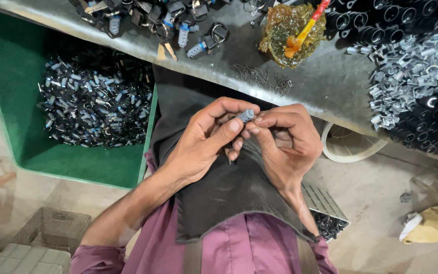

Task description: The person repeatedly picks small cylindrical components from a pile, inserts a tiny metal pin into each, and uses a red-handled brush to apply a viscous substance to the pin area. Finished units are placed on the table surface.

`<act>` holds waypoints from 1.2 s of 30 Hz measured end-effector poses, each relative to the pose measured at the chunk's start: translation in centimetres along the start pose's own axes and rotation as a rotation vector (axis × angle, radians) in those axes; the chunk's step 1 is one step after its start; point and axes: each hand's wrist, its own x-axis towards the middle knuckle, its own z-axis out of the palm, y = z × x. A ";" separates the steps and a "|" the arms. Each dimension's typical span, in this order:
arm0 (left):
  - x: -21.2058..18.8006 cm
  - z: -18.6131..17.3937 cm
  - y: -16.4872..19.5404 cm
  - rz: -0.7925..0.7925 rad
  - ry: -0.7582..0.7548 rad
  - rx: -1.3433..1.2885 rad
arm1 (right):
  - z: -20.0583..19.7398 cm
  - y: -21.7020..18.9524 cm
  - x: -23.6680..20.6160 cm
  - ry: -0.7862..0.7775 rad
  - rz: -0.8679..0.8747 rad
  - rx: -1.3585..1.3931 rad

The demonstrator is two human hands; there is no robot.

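Both my hands meet over my lap, just below the bench edge. My left hand point(206, 139) pinches a small grey metal lock cylinder point(246, 115) between thumb and fingers. My right hand point(285, 139) closes its fingertips on the same cylinder from the right side. A dark cloth apron point(219, 198) lies under both hands, over purple clothing point(239, 248).
A grey metal bench point(320, 83) holds keys and small locks point(168, 20), an amber lump of grease with a brush point(292, 33), tiny pins point(267, 78), silver clips point(411, 71) and black rings point(381, 23). A green bin point(77, 162) of assembled parts stands left. A white round item point(351, 144) is right.
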 end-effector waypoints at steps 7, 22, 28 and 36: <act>-0.1 0.1 0.2 0.004 -0.006 0.017 | -0.2 0.0 -0.2 0.003 -0.074 -0.045; -1.1 -0.2 3.9 -0.033 -0.148 0.286 | -3.6 -1.9 3.1 0.090 0.101 0.302; -1.0 -0.3 5.8 0.062 -0.079 0.385 | -11.2 3.2 14.9 -0.035 0.257 0.118; -2.1 -0.6 3.4 0.130 0.019 0.215 | -9.9 -0.3 19.0 -0.241 0.297 -0.251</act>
